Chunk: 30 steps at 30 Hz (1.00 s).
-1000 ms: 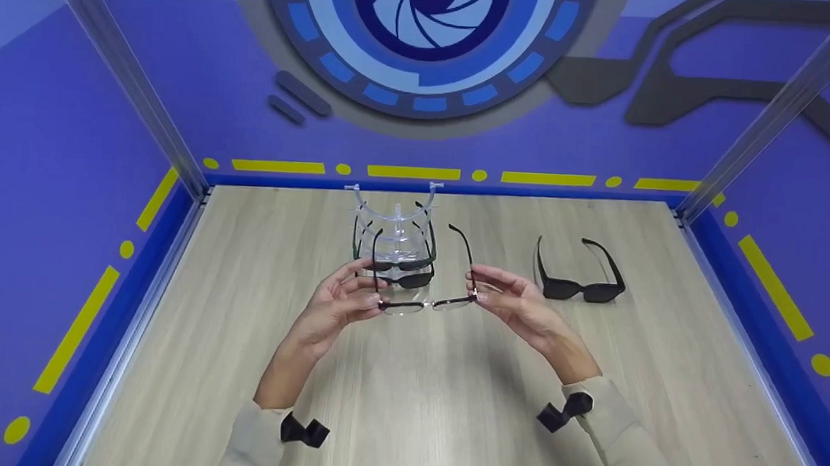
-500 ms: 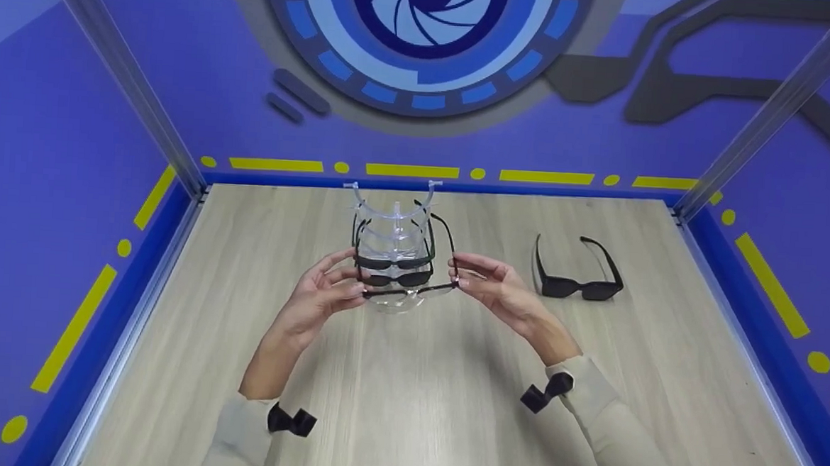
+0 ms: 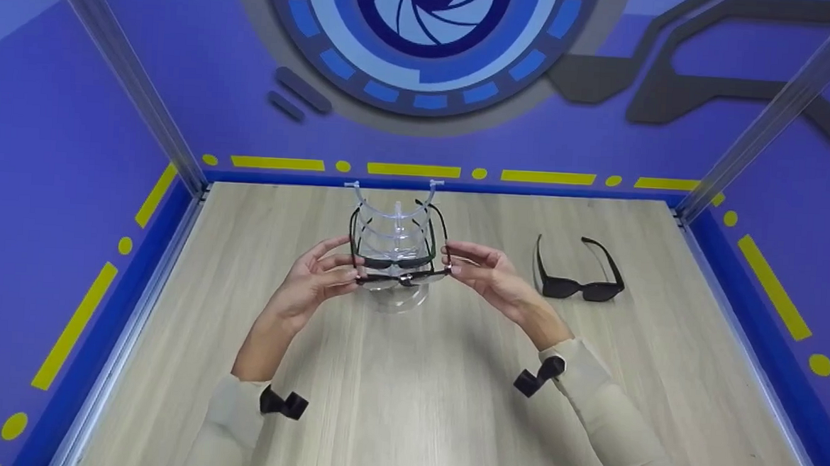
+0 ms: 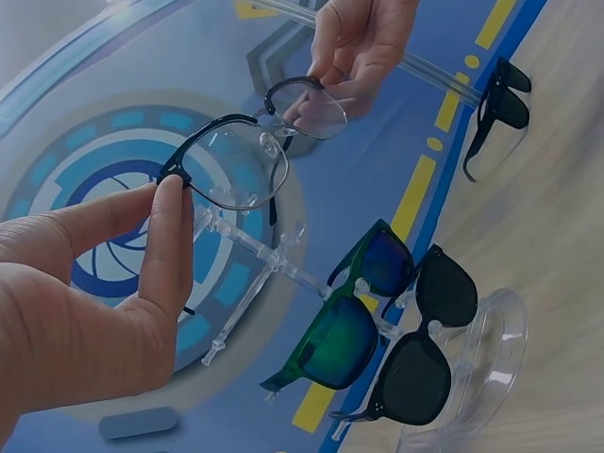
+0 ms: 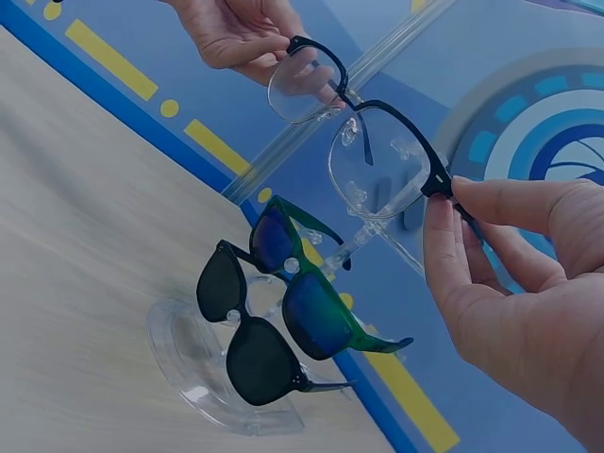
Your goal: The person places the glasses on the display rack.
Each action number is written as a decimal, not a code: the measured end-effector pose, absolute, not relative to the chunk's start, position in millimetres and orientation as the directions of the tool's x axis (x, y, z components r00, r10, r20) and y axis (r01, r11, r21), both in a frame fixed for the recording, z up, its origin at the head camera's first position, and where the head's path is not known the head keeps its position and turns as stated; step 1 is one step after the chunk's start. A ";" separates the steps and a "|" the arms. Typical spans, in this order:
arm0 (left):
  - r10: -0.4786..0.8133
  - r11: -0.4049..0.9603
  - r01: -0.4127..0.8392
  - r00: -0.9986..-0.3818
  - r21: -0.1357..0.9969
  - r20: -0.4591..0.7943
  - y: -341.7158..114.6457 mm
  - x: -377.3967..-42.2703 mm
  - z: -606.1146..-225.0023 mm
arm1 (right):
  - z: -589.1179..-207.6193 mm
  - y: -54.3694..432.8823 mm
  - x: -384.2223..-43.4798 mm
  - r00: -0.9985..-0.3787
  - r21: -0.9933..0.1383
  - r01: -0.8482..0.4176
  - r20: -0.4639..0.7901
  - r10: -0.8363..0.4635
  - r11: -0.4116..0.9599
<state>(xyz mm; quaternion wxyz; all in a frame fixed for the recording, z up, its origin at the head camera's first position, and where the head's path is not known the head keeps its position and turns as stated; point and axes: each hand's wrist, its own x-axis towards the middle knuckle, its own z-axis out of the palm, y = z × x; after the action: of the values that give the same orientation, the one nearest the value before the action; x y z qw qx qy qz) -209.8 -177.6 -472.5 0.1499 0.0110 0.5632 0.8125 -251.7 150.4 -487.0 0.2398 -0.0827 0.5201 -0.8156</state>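
Observation:
Clear-lens eyeglasses with dark upper rims [image 4: 236,160] are held up between both hands, temples unfolded and pointing away. My left hand [image 3: 312,277] pinches the left hinge corner between thumb and fingers. At the opposite hinge corner, my right hand [image 3: 492,280] pinches the frame the same way. Just behind the eyeglasses stands a transparent display stand [image 3: 400,214]. Two pairs rest on it: sunglasses with a green frame and blue-green mirrored lenses [image 5: 316,316], and below them black sunglasses [image 5: 257,359]. In the head view the eyeglasses overlap the lower pair.
Another pair of black sunglasses [image 3: 582,289] lies unfolded on the wooden tabletop [image 3: 406,403], to the right of the stand. Blue printed panels [image 3: 419,148] enclose the back and both sides. The stand's round clear base [image 4: 500,349] sits on the table.
Both hands have carried the eyeglasses forward and slightly left, from in front of the stand to close against it. The sunglasses on the table and stand have stayed put.

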 end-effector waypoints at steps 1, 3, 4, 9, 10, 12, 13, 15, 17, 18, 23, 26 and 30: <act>0.253 -0.320 -0.235 -0.955 0.918 -0.156 -178.6 -211.1 -472.3 | -486.8 149.4 -253.4 -0.871 -0.889 0.306 -0.116 -0.477 -0.341; 0.250 -0.313 -0.237 -0.955 0.920 -0.161 -180.0 -213.8 -471.9 | -486.4 147.5 -256.2 -0.871 -0.890 0.308 -0.121 -0.476 -0.337; 0.246 -0.313 -0.237 -0.955 0.920 -0.163 -180.3 -215.1 -471.7 | -486.1 146.5 -257.4 -0.872 -0.891 0.308 -0.123 -0.473 -0.335; 0.245 -0.304 -0.242 -0.955 0.921 -0.170 -181.0 -221.2 -471.0 | -485.4 143.5 -261.8 -0.883 -0.885 0.311 -0.134 -0.450 -0.347; 0.246 -0.304 -0.244 -0.954 0.921 -0.171 -181.2 -222.2 -470.8 | -485.6 143.1 -262.5 -0.885 -0.884 0.311 -0.135 -0.446 -0.349; 0.249 -0.302 -0.248 -0.952 0.921 -0.175 -181.8 -224.3 -471.0 | -485.9 142.5 -263.7 -0.886 -0.881 0.315 -0.141 -0.441 -0.352; 0.248 -0.301 -0.250 -0.952 0.920 -0.177 -182.5 -225.4 -471.2 | -486.1 142.2 -264.4 -0.885 -0.882 0.316 -0.141 -0.443 -0.351; 0.243 -0.305 -0.254 -0.953 0.918 -0.183 -183.6 -227.9 -472.2 | -486.5 141.3 -266.2 -0.884 -0.883 0.316 -0.142 -0.445 -0.347; 0.242 -0.306 -0.257 -0.952 0.917 -0.186 -184.7 -230.9 -473.6 | -487.0 141.1 -268.1 -0.882 -0.887 0.315 -0.142 -0.450 -0.338; 0.241 -0.305 -0.258 -0.952 0.917 -0.188 -185.1 -232.5 -474.5 | -487.2 141.0 -269.2 -0.880 -0.888 0.315 -0.141 -0.453 -0.335; 0.222 -0.308 -0.270 -0.953 0.912 -0.207 -185.8 -242.6 -477.5 | -488.9 138.8 -275.8 -0.878 -0.887 0.317 -0.141 -0.457 -0.336; 0.207 -0.313 -0.285 -0.952 0.906 -0.227 -185.7 -249.8 -477.6 | -489.9 136.8 -280.5 -0.883 -0.882 0.317 -0.141 -0.447 -0.348; 0.187 -0.299 -0.292 -0.952 0.909 -0.244 -186.6 -258.3 -477.2 | -490.8 133.3 -287.2 -0.892 -0.870 0.317 -0.139 -0.429 -0.377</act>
<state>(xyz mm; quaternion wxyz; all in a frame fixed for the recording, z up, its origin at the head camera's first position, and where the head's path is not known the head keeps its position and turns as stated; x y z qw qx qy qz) -258.3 -186.6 -477.2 0.1486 -0.0459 0.5731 0.8046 -287.2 133.3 -490.8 0.2253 -0.0553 0.5106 -0.8279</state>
